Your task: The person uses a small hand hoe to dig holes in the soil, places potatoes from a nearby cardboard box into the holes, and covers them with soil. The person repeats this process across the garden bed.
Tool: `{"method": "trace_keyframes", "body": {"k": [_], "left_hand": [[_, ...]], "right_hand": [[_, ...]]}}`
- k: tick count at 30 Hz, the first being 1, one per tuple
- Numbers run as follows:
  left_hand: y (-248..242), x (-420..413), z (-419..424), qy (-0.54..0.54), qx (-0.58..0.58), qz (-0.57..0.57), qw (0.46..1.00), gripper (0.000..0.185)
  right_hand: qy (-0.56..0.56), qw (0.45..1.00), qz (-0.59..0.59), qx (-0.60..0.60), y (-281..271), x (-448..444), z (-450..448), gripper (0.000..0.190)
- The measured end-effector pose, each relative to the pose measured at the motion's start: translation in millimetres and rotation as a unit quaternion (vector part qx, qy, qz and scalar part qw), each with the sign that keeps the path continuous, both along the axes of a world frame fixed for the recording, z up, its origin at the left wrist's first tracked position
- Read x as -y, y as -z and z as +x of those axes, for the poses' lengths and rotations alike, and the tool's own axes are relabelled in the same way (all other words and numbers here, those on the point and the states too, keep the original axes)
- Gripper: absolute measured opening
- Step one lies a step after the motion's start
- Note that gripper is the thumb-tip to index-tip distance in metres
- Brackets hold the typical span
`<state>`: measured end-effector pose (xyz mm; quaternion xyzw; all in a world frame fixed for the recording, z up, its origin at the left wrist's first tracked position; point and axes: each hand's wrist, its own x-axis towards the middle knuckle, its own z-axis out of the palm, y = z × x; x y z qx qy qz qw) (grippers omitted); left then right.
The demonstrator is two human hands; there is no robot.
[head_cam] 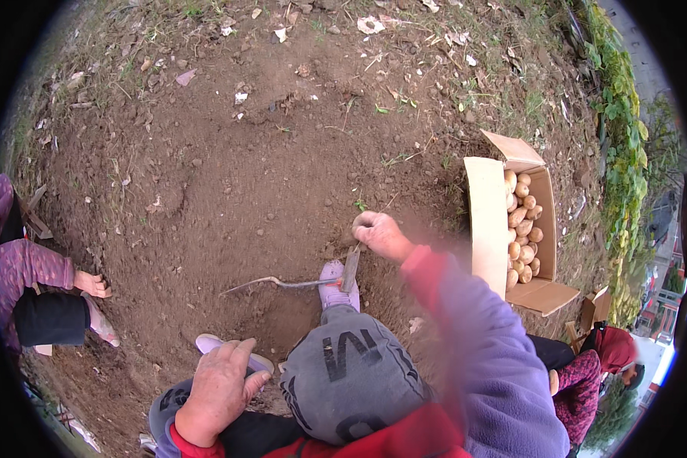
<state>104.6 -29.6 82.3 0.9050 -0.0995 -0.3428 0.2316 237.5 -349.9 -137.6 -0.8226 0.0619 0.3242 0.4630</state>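
My right hand [380,235] is low over the bare soil, its fingers curled; whether something is pinched in them is hidden. Just below it, a small hand tool with a curved metal rod [295,283] and a flat grey-brown piece [350,269] lies across my light purple shoe [339,295]. A small green seedling [360,204] stands in the soil beyond my fingertips. My left hand [217,386] rests palm down by my left knee, holding nothing, thumb apart from the fingers. To the right, an open cardboard box [488,223] holds many potatoes [524,228].
A person [34,269] crouches at the far left, one hand near the ground. Another person in a red head covering [612,349] sits at the far right, near a second cardboard box [595,306]. Leafy vines [627,143] border the soil [223,189]; paper scraps [370,24] litter it.
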Motion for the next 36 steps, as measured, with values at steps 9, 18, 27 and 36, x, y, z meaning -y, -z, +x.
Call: {"method": "trace_keyframes", "body": {"k": [9,18,27,36], "left_hand": [[-6,-1,-1,-0.005,-0.013,-0.009,1.0,0.052],[-2,-3,3,-0.02,-0.055,-0.01,0.998,0.052],[1,-6,2,-0.009,-0.032,-0.032,0.999,0.053],[-3,-10,-4,-0.018,-0.012,-0.038,0.999,0.052]], "right_hand": [[0.366,0.881,0.076,0.289,-78,127,189,0.066],[-0.007,0.921,-0.351,0.17,78,27,38,0.041],[-0.01,0.96,-0.204,0.192,39,31,-47,0.036],[-0.126,0.957,-0.215,0.149,19,23,4,0.005]]}}
